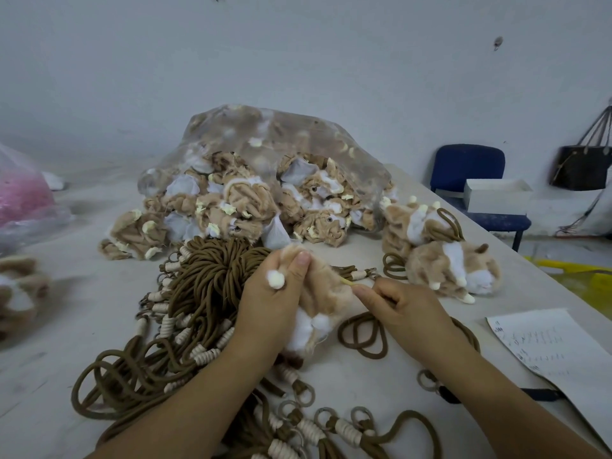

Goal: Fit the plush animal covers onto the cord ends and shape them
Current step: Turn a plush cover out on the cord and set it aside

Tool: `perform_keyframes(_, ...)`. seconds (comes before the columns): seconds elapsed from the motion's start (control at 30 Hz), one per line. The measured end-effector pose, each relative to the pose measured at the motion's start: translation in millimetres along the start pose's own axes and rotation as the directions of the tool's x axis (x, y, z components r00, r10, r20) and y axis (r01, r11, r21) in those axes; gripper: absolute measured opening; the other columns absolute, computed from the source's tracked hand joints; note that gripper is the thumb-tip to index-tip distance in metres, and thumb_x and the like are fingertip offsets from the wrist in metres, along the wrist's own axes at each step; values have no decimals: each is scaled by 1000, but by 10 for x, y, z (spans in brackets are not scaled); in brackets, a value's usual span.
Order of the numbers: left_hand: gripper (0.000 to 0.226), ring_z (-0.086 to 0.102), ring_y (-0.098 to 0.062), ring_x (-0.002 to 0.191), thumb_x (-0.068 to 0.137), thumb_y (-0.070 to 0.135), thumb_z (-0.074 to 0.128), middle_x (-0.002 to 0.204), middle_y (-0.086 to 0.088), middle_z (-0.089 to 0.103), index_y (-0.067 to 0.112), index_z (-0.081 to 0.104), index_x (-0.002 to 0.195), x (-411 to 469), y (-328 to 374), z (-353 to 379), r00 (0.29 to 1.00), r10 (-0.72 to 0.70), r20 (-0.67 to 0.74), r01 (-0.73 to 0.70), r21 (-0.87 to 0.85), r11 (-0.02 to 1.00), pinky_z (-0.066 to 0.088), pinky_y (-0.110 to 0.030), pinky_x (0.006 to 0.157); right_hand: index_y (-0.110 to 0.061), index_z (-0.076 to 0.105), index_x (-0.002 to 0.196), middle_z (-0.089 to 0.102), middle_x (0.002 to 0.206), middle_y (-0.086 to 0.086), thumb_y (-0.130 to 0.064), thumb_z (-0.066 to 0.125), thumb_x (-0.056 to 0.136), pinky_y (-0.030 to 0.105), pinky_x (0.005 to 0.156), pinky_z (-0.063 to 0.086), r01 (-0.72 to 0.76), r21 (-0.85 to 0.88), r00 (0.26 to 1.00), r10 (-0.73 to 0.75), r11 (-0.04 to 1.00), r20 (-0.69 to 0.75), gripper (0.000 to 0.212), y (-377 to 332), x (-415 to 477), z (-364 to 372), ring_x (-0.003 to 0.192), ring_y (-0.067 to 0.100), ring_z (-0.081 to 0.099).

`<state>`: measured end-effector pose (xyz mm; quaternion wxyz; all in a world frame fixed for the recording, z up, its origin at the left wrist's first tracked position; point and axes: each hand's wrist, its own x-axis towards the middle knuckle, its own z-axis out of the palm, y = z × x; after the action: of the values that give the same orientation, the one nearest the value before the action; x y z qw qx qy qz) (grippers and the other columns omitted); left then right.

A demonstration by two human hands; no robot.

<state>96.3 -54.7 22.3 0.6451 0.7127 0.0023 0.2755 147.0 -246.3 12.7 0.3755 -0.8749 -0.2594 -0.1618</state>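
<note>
Left hand (275,294) grips cover (326,294) just right of cord pile (212,279), right hand (409,309) pinches its cream tip (346,282); a hard tug could tear the tip or slip the cover loose.

Small toy-assembly workshop. A clear plastic bag (265,137) spills crumpled tan-and-white plush animal covers (245,200) onto a grey worktable (49,326), beside a heap of brown cords (212,270) with cream-wound ends and a handwritten white paper sheet (556,349).
</note>
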Motion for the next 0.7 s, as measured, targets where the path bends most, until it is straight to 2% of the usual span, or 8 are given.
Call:
perform_keyframes(0.1,6,61,10,82,89,43,57,85,28,67,39,62,87,16,-15,-11,999,38,19,-40,90,995,44,-4,66,-34,46,55,45,48,-9,-72,42,78,20,50,36,-53,38,999,53,998,15,44,-42,-3,36,47,5,42)
perform_keyframes(0.2,6,59,11,82,93,40,54,87,30,64,39,58,88,11,-32,15,998,64,18,-66,154,986,42,-4,67,-33,45,53,44,48,-10,-72,41,75,15,50,36,-100,97,995,98,990,21,45,-105,-5,78,47,3,42)
perform_keyframes(0.3,28,59,-5,71,85,52,47,76,3,64,26,57,82,-47,-21,90,992,117,54,-124,152,981,46,-19,62,-23,44,57,41,48,-8,-75,40,72,17,48,35,-118,174,993,117,978,16,54,-172,-6,102,46,4,38)
perform_keyframes(0.33,31,58,-8,68,84,51,46,73,1,62,22,56,81,-60,-21,109,987,142,72,-152,168,974,46,-22,62,-22,44,58,40,48,-8,-76,40,71,17,48,34,-120,193,993,119,974,16,56,-188,-6,102,46,4,38)
perform_keyframes(0.43,29,55,-6,63,86,48,44,68,3,57,23,52,74,-56,-40,128,976,166,139,-193,217,957,42,-18,57,-25,47,55,43,48,-11,-73,43,72,15,46,33,-127,259,992,124,958,28,51,-212,-17,99,47,3,39)
perform_keyframes(0.57,35,59,-10,70,95,51,43,76,0,63,21,55,82,-31,-93,117,961,130,245,-190,240,952,47,-24,64,-30,48,52,44,48,-14,-71,45,73,13,47,33,-105,283,995,101,953,28,46,-210,-27,101,46,0,39)
perform_keyframes(0.7,27,62,-2,86,87,52,51,94,2,65,28,60,95,-5,-85,56,966,114,232,-142,109,984,47,-14,72,-31,46,53,45,48,-12,-70,43,74,16,47,33,-82,190,996,84,978,-5,44,-145,-3,64,48,3,42)
